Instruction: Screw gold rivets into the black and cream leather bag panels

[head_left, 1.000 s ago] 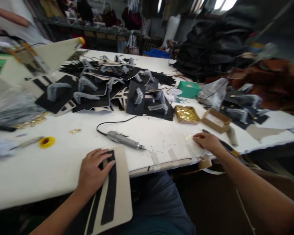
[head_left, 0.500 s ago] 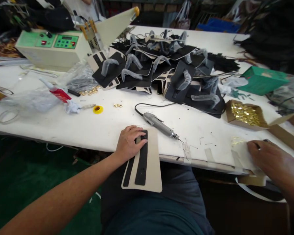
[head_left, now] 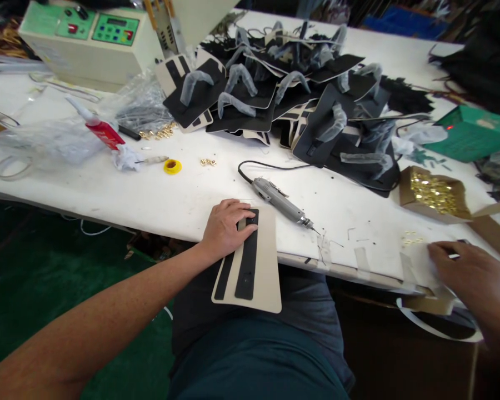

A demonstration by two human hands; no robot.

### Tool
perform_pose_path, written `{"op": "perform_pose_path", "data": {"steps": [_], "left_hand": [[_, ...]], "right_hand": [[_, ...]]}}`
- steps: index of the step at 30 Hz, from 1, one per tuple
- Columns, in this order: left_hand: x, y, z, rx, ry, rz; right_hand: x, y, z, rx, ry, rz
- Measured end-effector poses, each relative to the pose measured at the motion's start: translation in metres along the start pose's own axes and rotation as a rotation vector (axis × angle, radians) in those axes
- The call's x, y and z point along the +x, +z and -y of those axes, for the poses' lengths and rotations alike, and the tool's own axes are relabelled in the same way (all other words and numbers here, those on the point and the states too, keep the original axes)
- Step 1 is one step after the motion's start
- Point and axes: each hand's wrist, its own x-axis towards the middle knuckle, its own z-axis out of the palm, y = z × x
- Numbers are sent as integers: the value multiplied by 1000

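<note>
My left hand (head_left: 228, 229) is closed on the upper left part of a beige panel (head_left: 267, 266), its thumb and fingers over a black strip (head_left: 246, 261) that lies along it. The panel overhangs the table's front edge above my lap. A second, narrower black strip (head_left: 224, 278) runs down its left side. Over at the right edge of the table, my right hand (head_left: 469, 275) has its fingers curled together. Something small and pale shows between them, too blurred to name. Several small gold pieces (head_left: 411, 239) lie just left of it. A grey electric screwdriver (head_left: 280, 203) rests right of the panel.
Black panels with plastic-wrapped handles (head_left: 270, 100) are heaped at the back. A cardboard box (head_left: 435, 194) holds gold parts. A green box (head_left: 475, 133) stands behind it. Yellow tape (head_left: 172, 166), a red glue bottle (head_left: 102, 132) and a control machine (head_left: 87, 47) are on the left.
My view has tilted downward, so the table's contents sit higher in the picture. My left hand keeps its hold on the panel. My right hand stays by the gold pieces with fingers curled.
</note>
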Motion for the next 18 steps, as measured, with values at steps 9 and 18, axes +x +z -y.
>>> {"op": "perform_pose_path", "data": {"steps": [9, 18], "left_hand": [[1, -2, -4, -19, -20, 10], [0, -4, -3, -24, -3, 15]], "right_hand": [[-80, -92, 117, 825, -193, 30], [-126, -101, 314, 980, -898, 177]]}}
